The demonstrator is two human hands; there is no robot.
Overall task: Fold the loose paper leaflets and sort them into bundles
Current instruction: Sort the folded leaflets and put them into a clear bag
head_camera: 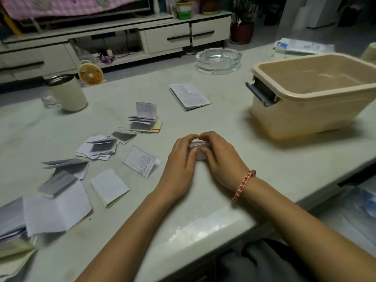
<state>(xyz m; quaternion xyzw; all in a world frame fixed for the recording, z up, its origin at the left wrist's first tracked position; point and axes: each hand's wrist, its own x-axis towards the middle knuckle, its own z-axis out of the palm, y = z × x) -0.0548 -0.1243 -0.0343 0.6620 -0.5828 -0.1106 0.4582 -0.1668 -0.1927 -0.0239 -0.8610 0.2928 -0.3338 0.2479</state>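
Observation:
A small thick bundle of folded white leaflets [198, 146] lies on the pale table [234, 123] in front of me. My left hand [180, 159] grips its left side and my right hand [220, 157] grips its right side, fingertips meeting over the far edge. The hands hide most of the bundle. To the left lie several folded leaflets: one with print [141, 160], a plain white one [109, 187], a loose heap [97, 147] and a stack [144, 119]. A larger folded leaflet [189, 96] lies further back.
A beige plastic tub [305, 110] with a grey latch stands at the right. Behind it lies a glass ashtray [218, 60]. A white cup [66, 92] and a small orange fan [90, 73] stand at the far left. Bigger unfolded sheets [55, 212] pile at the near left edge.

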